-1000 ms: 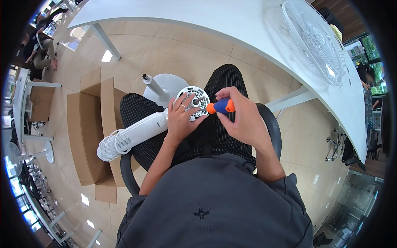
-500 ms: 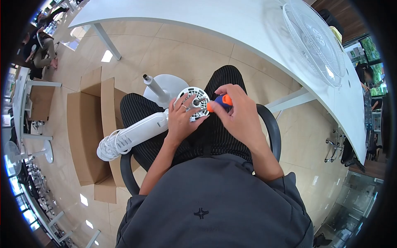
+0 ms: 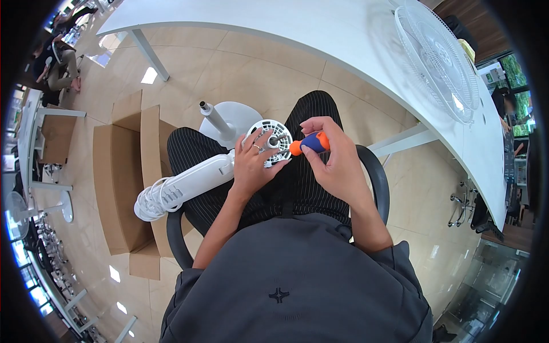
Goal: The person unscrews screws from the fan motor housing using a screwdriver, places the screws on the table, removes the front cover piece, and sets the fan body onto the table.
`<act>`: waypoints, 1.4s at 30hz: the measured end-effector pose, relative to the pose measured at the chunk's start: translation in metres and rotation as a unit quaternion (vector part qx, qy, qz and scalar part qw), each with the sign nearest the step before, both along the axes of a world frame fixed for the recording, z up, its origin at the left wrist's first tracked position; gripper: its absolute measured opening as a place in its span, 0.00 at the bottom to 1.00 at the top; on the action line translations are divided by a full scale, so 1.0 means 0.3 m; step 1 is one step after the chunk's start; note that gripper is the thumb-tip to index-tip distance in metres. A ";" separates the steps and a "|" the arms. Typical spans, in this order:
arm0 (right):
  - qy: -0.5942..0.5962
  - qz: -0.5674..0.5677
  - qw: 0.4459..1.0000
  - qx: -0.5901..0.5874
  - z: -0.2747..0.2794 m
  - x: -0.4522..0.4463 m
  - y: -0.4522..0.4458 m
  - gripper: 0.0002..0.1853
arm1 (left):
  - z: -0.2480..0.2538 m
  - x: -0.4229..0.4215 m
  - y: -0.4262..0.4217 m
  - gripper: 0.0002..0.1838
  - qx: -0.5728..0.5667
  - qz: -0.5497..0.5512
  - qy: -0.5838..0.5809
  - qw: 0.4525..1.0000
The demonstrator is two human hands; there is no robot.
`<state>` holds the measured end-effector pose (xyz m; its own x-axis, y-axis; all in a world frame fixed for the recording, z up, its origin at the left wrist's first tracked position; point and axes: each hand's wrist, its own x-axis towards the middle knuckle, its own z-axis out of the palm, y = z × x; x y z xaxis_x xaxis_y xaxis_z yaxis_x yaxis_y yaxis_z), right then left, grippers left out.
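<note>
Across my lap lies a white fan body (image 3: 200, 178), its round slotted motor head (image 3: 281, 130) facing up with a metal shaft at the centre. My left hand (image 3: 249, 166) grips this head, its fingers spread over the slotted face and the thumb at the lower rim. In my right hand (image 3: 338, 167) is a screwdriver (image 3: 311, 143) with a blue and orange handle, held between thumb and fingers. Its tip points left at the motor head's right side; whether it sits in a screw is too small to tell. A coiled white cord (image 3: 153, 200) wraps the body's far end.
An open cardboard box (image 3: 117, 188) stands on the floor at left. A white round fan base (image 3: 243, 117) with a short pole stands beyond my knees. Fan grilles (image 3: 439, 63) rest on the white table (image 3: 320, 23). Chair armrests flank me; other people are farther off.
My right hand has turned and shifted slightly right, and more of the screwdriver's blue handle shows. The left hand keeps its hold on the motor head.
</note>
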<state>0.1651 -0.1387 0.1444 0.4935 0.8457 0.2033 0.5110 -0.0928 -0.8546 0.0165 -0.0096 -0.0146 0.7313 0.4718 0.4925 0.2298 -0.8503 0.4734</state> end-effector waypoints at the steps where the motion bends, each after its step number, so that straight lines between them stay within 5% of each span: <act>1: 0.008 0.004 1.000 -0.013 0.006 0.001 -0.002 0.17 | -0.001 0.002 0.000 0.15 0.000 0.000 -0.004 1.000; 27: -0.035 0.087 0.995 -0.023 0.030 -0.014 -0.002 0.16 | 0.003 0.001 0.000 0.15 0.011 0.008 0.005 1.000; 29: -0.137 -0.057 0.987 -0.068 0.002 -0.023 0.007 0.15 | 0.006 0.003 -0.003 0.15 0.006 0.011 0.000 1.000; 30: -0.090 -0.073 0.984 -0.135 0.011 -0.014 0.010 0.15 | 0.006 0.000 -0.003 0.15 0.006 0.012 0.000 1.000; 36: -0.042 0.040 0.998 -0.011 0.014 0.037 -0.018 0.15 | 0.009 0.001 -0.002 0.15 0.001 0.008 -0.001 1.000; 39: -0.095 -0.066 0.992 -0.053 -0.011 0.004 -0.002 0.16 | 0.010 0.003 -0.002 0.15 0.008 0.008 -0.004 1.000; 42: -0.078 -0.026 0.996 -0.037 -0.020 0.027 -0.001 0.18 | 0.014 0.001 -0.002 0.15 0.000 0.009 0.004 1.000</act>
